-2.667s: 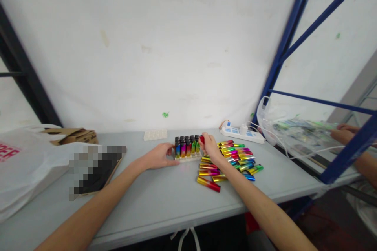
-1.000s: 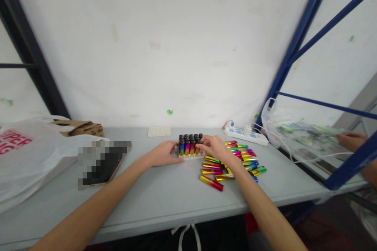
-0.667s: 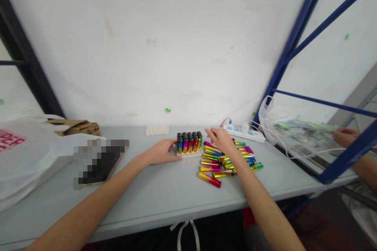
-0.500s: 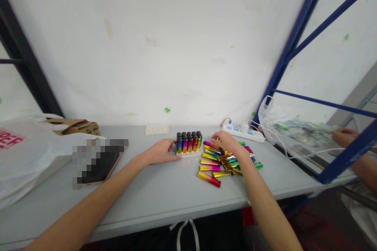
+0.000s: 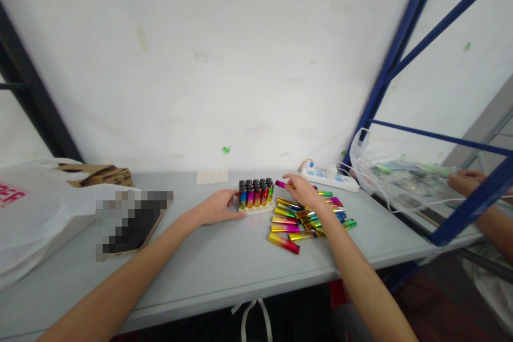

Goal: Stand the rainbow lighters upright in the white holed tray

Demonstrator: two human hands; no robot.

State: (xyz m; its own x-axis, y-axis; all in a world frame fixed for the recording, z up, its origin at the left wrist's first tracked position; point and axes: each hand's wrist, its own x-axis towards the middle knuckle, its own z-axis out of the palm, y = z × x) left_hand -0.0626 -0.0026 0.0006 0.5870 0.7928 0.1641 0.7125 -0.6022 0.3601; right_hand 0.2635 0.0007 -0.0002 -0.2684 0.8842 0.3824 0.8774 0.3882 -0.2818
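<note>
Rows of lighters (image 5: 256,196) with black tops and shiny coloured bodies stand upright in a white tray (image 5: 256,210). My left hand (image 5: 218,208) is curled round the tray's left end, thumb along the front and fingers behind. To the right of the tray lies a loose pile of shiny, gradient-coloured lighter casings (image 5: 285,228), with no black tops visible on the nearest ones. Just above the pile's back left, my right hand (image 5: 302,189) pinches a pink-purple lighter casing (image 5: 281,184), its free end pointing toward the standing lighters.
A second white tray (image 5: 212,177) lies behind, near the wall. At back right is a power strip (image 5: 332,179) with cables. A phone (image 5: 140,227) and white plastic bag (image 5: 36,214) sit left. Beyond the blue frame (image 5: 401,59), another person's hand (image 5: 467,181) is near clear bags.
My right hand has lifted the pink-purple casing from the pile and shifted slightly left with it. My left hand stays at the tray.
</note>
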